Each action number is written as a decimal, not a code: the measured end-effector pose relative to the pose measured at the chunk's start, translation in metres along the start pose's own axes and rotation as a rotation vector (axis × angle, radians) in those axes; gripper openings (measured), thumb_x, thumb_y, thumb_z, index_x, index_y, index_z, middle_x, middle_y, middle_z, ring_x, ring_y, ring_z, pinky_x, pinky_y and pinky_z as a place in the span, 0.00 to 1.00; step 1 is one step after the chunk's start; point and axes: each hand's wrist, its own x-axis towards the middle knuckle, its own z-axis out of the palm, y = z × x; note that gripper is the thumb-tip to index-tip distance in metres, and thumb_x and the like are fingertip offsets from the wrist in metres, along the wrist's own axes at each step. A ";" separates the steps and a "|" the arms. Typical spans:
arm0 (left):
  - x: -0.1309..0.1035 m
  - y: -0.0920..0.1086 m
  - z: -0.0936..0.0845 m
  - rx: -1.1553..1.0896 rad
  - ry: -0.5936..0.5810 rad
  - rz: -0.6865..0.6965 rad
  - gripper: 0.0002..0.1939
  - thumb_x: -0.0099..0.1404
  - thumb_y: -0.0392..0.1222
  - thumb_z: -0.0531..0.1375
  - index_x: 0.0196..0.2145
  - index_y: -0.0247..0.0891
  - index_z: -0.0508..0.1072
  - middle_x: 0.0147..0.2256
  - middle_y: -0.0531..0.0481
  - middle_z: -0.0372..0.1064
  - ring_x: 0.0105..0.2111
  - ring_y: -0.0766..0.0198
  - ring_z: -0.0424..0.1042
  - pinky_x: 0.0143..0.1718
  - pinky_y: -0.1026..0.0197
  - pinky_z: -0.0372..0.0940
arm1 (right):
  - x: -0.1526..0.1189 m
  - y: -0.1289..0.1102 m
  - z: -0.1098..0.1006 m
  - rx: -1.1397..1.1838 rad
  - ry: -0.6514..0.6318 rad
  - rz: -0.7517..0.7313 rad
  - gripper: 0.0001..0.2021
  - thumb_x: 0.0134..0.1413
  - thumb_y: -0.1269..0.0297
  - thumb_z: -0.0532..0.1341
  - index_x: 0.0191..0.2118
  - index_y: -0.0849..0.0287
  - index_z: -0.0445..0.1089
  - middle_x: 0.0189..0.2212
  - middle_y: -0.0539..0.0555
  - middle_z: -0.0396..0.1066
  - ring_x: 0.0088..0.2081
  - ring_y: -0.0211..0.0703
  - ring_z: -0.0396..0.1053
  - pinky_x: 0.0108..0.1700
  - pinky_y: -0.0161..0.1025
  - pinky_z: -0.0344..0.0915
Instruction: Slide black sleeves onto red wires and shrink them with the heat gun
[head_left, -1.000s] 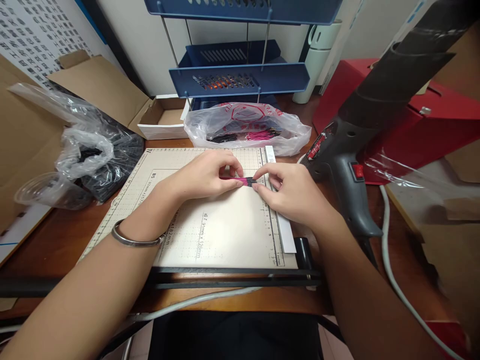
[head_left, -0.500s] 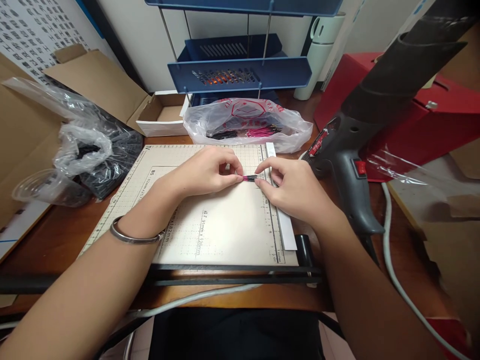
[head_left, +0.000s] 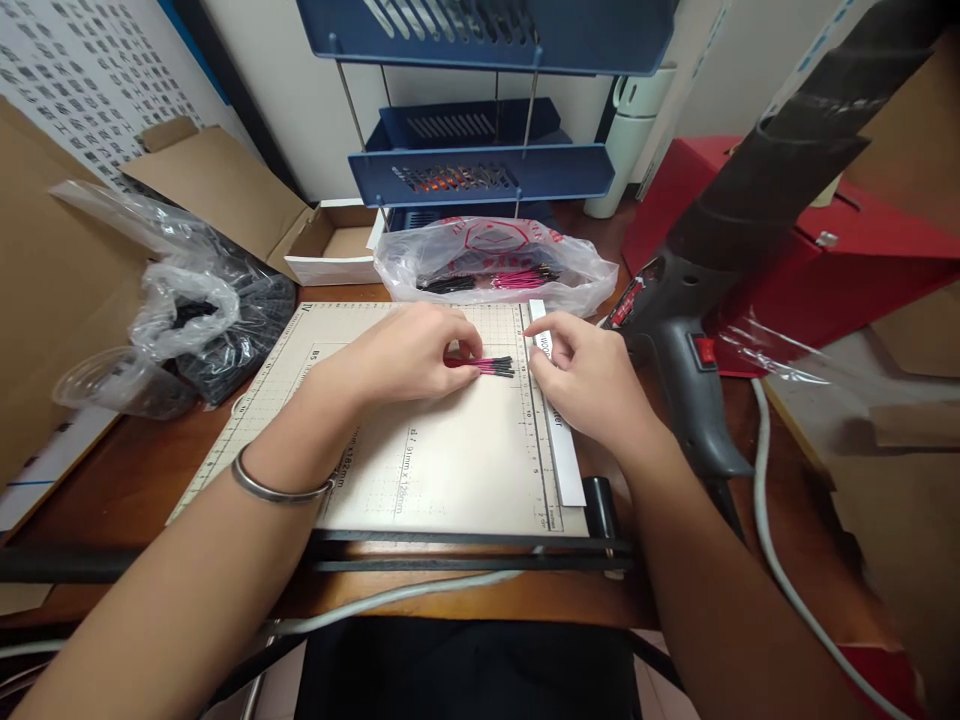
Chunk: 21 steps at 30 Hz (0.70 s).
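My left hand (head_left: 427, 350) pinches a small bundle of pink wires with black ends (head_left: 497, 367) between thumb and fingers. The black ends fan out slightly to the right, over the cream board of a paper trimmer (head_left: 457, 450); the other ends are hidden in the hand. My right hand (head_left: 574, 365) is apart from the bundle, just to its right, above the trimmer's white edge strip (head_left: 568, 470). Its thumb and index finger are curved with a gap between them, and I see nothing held there.
Behind the board lies a plastic bag (head_left: 405, 265) with black and pink wires. A heat gun (head_left: 694, 350) stands at right before a red box (head_left: 892, 240). Blue shelves (head_left: 480, 175) rise at the back. A cardboard box (head_left: 330, 268) and a plastic cup (head_left: 124, 385) are left.
My right hand has drawn away from the wire ends, widening the gap. More of the bundle now shows, its ends spread. The camera view has tilted slightly upward.
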 end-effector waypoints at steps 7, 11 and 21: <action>0.012 0.017 -0.012 0.258 -0.178 -0.001 0.11 0.61 0.32 0.60 0.32 0.39 0.83 0.30 0.46 0.79 0.28 0.59 0.71 0.32 0.56 0.58 | 0.001 0.002 0.001 0.086 0.090 0.027 0.13 0.54 0.68 0.60 0.43 0.58 0.80 0.20 0.44 0.59 0.26 0.40 0.60 0.34 0.40 0.53; 0.024 0.022 -0.015 0.309 -0.244 0.006 0.11 0.55 0.30 0.61 0.26 0.42 0.81 0.24 0.47 0.75 0.22 0.60 0.64 0.30 0.55 0.55 | 0.001 0.002 0.000 0.111 0.094 0.026 0.13 0.54 0.67 0.60 0.43 0.58 0.79 0.20 0.44 0.59 0.26 0.40 0.60 0.34 0.40 0.53; 0.018 0.008 -0.035 0.224 -0.371 -0.025 0.07 0.52 0.31 0.65 0.24 0.43 0.81 0.22 0.51 0.74 0.20 0.63 0.64 0.24 0.58 0.52 | 0.002 0.002 0.001 0.136 0.083 0.026 0.12 0.55 0.66 0.60 0.42 0.58 0.79 0.19 0.43 0.57 0.25 0.40 0.59 0.34 0.39 0.54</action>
